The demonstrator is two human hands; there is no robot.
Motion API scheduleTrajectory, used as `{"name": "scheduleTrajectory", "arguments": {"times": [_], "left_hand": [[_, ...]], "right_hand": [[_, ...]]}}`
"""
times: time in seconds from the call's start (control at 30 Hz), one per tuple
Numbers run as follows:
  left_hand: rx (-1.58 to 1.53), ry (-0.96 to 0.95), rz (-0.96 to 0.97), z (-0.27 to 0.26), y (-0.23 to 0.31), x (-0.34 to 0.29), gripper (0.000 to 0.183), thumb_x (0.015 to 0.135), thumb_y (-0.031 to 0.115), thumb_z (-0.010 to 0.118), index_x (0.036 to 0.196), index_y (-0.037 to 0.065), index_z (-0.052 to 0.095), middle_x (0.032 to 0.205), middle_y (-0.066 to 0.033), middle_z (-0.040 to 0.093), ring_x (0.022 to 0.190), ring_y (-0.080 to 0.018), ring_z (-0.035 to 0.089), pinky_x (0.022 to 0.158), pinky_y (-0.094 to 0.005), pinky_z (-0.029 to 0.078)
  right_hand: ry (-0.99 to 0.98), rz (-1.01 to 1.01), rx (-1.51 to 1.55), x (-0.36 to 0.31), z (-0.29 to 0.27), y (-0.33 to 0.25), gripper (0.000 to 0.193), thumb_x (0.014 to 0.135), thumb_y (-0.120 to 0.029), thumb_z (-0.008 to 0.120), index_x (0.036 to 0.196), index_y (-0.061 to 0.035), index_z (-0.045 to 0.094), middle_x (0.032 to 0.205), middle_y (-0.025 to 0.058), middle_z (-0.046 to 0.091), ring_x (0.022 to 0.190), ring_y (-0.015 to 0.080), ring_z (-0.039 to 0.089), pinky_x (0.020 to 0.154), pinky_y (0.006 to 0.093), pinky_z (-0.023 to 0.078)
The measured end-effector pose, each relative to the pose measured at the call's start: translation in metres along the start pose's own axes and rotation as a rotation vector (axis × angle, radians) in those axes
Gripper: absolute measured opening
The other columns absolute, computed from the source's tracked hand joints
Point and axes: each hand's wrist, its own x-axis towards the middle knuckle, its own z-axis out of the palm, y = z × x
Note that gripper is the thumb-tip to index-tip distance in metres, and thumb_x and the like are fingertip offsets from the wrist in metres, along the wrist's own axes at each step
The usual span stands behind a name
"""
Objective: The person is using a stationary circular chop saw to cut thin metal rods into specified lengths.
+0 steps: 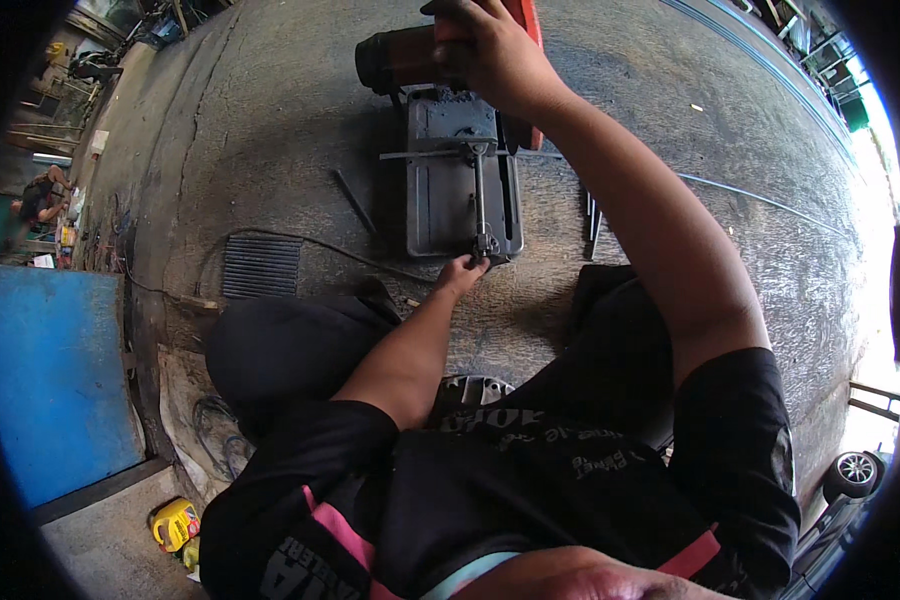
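Note:
A chop saw with a grey metal base (pixel 440 215) stands on the ground before me. My right hand (pixel 500 55) reaches far forward and is closed around the handle at the top of the saw, between its dark motor (pixel 395 62) and red blade guard (pixel 528 22). My left hand (pixel 460 276) is closed on the vise crank (pixel 484 247) at the near end of the vise's long screw (pixel 480 190). A thin metal bar (pixel 398 156) lies crosswise at the vise; its far part runs out to the right. The handle itself is mostly hidden by my fingers.
A stack of dark rods (pixel 262 266) lies left of the saw, near a cable (pixel 345 250). Short metal pieces lie at its left (pixel 355 203) and right (pixel 594 228). A blue panel (pixel 50 370) and yellow jug (pixel 174 525) are at left. Another person (pixel 42 197) sits far left.

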Motion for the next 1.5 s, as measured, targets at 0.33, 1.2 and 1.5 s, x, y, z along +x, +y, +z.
{"name": "scheduleTrajectory", "arguments": {"times": [0.33,1.2,1.5], "left_hand": [[0.4,-0.432,-0.288,-0.012,0.037,0.025,0.077,0.067,0.073,0.058,0.073,-0.004,0.064,0.072,-0.0184,0.065,0.075,-0.0323,0.065,0.071,-0.0388,0.048],[0.595,-0.268,-0.358,0.004,0.063,0.021,0.085,0.07,0.067,0.06,0.112,-0.007,0.056,0.122,-0.0226,0.053,0.114,-0.0353,0.051,0.094,-0.0389,0.042],[0.832,-0.854,-0.331,-0.116,0.122,0.076,0.064,0.078,0.06,0.057,0.1,0.0,0.063,0.091,-0.0115,0.065,0.079,-0.0208,0.063,0.068,-0.0334,0.052]], "right_hand": [[0.054,-0.001,0.077,-0.001,-0.003,-0.003,0.043,0.078,-0.012,0.064,0.119,-0.0039,0.052,0.128,0.015,0.044,0.128,0.0341,0.03,0.105,0.0383,0.03],[0.13,-0.087,0.05,-0.001,0.007,0.006,0.043,0.076,-0.007,0.061,0.117,-0.0044,0.051,0.118,0.0135,0.046,0.124,0.0366,0.029,0.101,0.0415,0.033],[0.089,0.122,0.083,-0.037,0.021,-0.007,0.054,0.072,-0.003,0.061,0.122,-0.0059,0.041,0.13,0.024,0.032,0.102,0.0436,0.053,0.082,0.0441,0.05]]}}
